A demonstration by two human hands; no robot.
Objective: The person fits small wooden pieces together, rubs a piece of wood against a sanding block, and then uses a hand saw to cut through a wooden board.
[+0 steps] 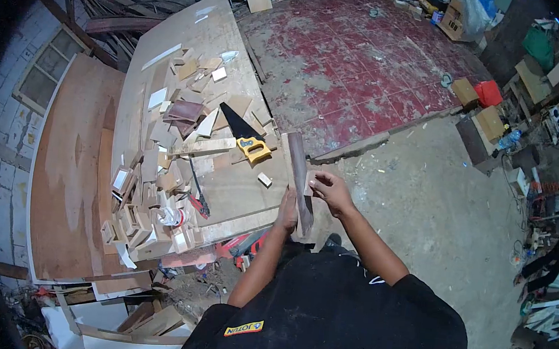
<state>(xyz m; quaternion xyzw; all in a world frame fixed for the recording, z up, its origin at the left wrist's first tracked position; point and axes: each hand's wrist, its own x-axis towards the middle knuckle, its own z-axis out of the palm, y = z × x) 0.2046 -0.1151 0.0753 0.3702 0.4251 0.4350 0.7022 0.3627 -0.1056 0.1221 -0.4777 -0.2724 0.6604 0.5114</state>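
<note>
My left hand [286,209] grips the lower part of a long, narrow wooden piece [298,166] with a dark brown face and a pale edge, held upright off the table's right edge. My right hand [334,194] is closed, with a small pale flat piece of wood [309,183] pinched at the fingertips against that piece's right side. Left of my hands, a handsaw [252,148] with a yellow handle and black blade rests on the workbench [238,187]. A small pale wood block [265,180] lies near it.
Wood offcuts [166,178], brown sheets [185,111], a red-handled tool [199,206] and a white container [171,216] crowd the bench. A large plywood panel [70,169] leans at the left. A raised red-tiled floor [368,69] has a step edge ahead. Boxes [490,123] stand at the right.
</note>
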